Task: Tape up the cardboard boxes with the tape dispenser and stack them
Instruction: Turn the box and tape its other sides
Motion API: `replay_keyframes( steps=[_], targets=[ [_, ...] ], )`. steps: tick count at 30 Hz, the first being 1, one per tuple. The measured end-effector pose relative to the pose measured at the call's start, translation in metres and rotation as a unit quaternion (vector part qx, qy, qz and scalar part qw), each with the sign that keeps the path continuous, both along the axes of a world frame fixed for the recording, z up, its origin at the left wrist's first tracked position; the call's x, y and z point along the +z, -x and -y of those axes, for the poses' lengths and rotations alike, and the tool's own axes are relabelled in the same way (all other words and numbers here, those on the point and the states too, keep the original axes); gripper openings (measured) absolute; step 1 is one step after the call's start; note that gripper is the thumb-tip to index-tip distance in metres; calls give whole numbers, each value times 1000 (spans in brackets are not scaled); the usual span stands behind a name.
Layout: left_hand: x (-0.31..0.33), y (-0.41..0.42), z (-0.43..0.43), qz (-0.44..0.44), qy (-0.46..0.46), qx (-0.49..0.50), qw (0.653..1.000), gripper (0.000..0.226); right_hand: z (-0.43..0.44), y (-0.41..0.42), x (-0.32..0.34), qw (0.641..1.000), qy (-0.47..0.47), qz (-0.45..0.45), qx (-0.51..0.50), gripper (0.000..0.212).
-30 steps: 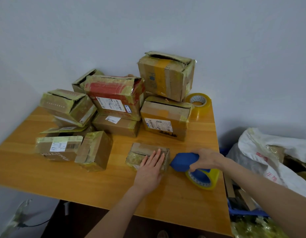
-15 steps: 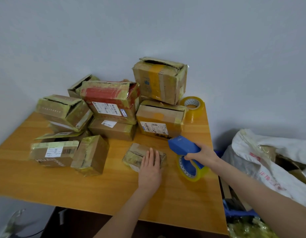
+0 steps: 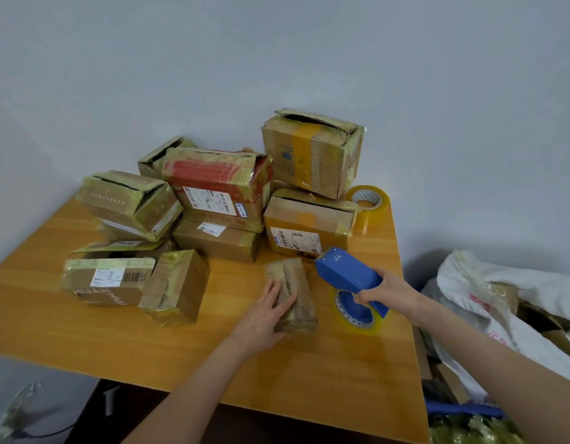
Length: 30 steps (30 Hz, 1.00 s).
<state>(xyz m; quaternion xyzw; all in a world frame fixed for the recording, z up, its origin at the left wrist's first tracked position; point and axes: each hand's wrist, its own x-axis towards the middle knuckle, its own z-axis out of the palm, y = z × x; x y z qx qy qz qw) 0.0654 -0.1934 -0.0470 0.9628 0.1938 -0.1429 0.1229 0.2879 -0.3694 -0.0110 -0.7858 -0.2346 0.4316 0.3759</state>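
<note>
- While the small taped box lies on the desk, it is clasped by the left hand, fingers curled over it.
- Just right of those fingers, the blue tape dispenser is gripped by the right hand, fingers closed around its handle.
- Beyond both, the stacked boxes are seen.

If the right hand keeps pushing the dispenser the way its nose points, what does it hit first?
Likely the labelled box just beyond the tape dispenser nose. The right hand aims it up-left, past the small box under the left hand. Depth is uncertain.
</note>
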Motion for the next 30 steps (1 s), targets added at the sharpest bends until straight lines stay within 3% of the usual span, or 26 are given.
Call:
replay_keyframes(
  steps=[7,9,10,11,13,15,18,22,26,30],
  targets=[
    [9,-9,-21,-14,-9,-57,998,90,8,-4,17,999,-39,-7,26,66],
    [21,-12,-19,23,32,-12,999,93,10,-3,23,998,-51,2,35,66],
    [30,-14,-16,76,100,56,991,90,11,-2,27,997,-59,8,40,66],
    [40,-17,-13,141,197,146,959,85,11,-1,30,997,-67,13,46,67],
    [57,-25,-9,235,410,301,828,79,11,3,36,995,-82,18,56,67],
    [64,-32,-5,234,536,362,725,83,10,8,41,993,-87,32,74,67],
    [70,-36,5,197,613,378,666,66,6,16,44,988,-79,63,117,64],
    [69,-35,13,221,627,386,639,41,3,24,43,983,-81,76,146,63],
    [68,-28,12,243,620,397,631,41,3,26,43,981,-78,81,157,63],
    [66,-24,13,217,603,385,664,33,5,25,40,981,-66,84,164,73]
  ],
)
